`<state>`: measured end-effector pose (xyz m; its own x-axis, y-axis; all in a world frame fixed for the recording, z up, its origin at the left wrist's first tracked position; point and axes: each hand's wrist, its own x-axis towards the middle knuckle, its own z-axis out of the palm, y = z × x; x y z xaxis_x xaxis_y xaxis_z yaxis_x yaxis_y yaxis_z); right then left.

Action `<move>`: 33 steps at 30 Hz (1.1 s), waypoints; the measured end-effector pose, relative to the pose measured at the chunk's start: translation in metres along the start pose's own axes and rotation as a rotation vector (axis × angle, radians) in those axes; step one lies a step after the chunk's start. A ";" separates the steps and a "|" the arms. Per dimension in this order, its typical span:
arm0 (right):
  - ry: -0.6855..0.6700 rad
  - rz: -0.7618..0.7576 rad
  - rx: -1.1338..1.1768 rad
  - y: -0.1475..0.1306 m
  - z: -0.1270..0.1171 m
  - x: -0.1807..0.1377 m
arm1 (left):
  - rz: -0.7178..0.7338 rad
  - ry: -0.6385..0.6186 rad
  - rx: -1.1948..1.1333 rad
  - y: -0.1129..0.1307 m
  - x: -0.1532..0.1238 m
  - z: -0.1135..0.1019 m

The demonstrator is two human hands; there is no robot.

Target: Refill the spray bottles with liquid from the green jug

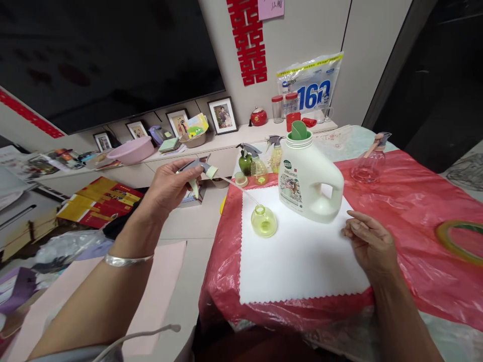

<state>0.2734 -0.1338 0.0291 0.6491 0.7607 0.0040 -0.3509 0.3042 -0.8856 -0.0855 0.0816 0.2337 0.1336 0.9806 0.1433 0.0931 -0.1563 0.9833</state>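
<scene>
Thin tube (pixel 238 188) slanting toward the small bottle (pixel 264 223)

On the left I'm holding the spray head (pixel 211 172) off to one side of the small bottle, so the thin tube is running down at a long slant to the mouth; whether its tip is sitting inside or just above, I can't tell. I'd expect trouble there first: at this angle the tube could catch on the rim and bend, or tip the bottle, since no hand is steadying it on the white mat (pixel 294 266). To its right and a little farther off, the big jug (pixel 315 173) is standing with a green spout (pixel 299 130) in its neck; a careless sweep of my right hand (pixel 368 239) could be enough to jolt it.

As for my grip, the left hand (pixel 168 183) is closing thumb and fingers around the spray head, leaving the tube free. The right hand is hanging half uncurled, near the jug's base on the right, holding nothing that I can see and apparently touching nothing.
</scene>
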 end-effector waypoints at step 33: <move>-0.019 -0.029 -0.021 0.000 -0.001 -0.001 | 0.215 -0.308 0.515 -0.033 -0.058 0.078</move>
<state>0.2737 -0.1348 0.0288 0.6457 0.7626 0.0382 -0.3177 0.3137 -0.8948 -0.0193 0.0206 0.1844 0.4730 0.8539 0.2172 0.4851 -0.4582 0.7448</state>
